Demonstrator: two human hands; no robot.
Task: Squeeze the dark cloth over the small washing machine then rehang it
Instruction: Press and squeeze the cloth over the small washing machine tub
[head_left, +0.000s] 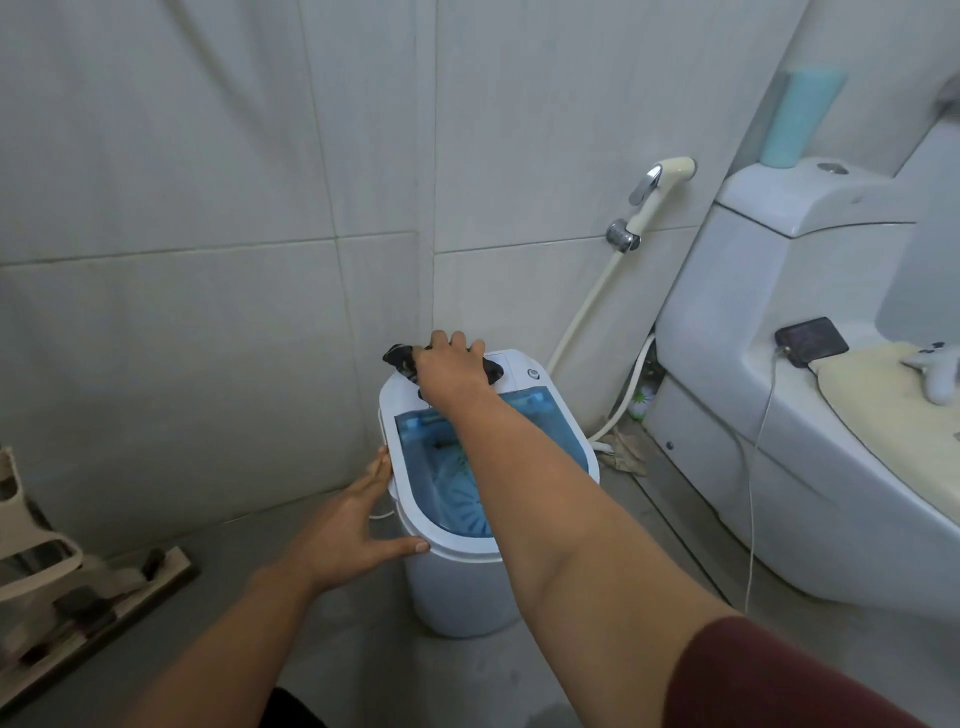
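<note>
My right hand (451, 370) clamps the dark cloth (400, 357) at frame centre, atop the washing machine (457, 592); my left hand (347, 530), fingers spread, braces its rim.

The light is soft, even and rather dim, with a cool grey-green cast — no single source shows. Shadows are faint; a weak one lies under the small washing machine (457, 587). The wide lens bends the wall tiles (208, 156) at the edges. The teal bottle (795, 119) looks smeared — perhaps motion blur.
</note>
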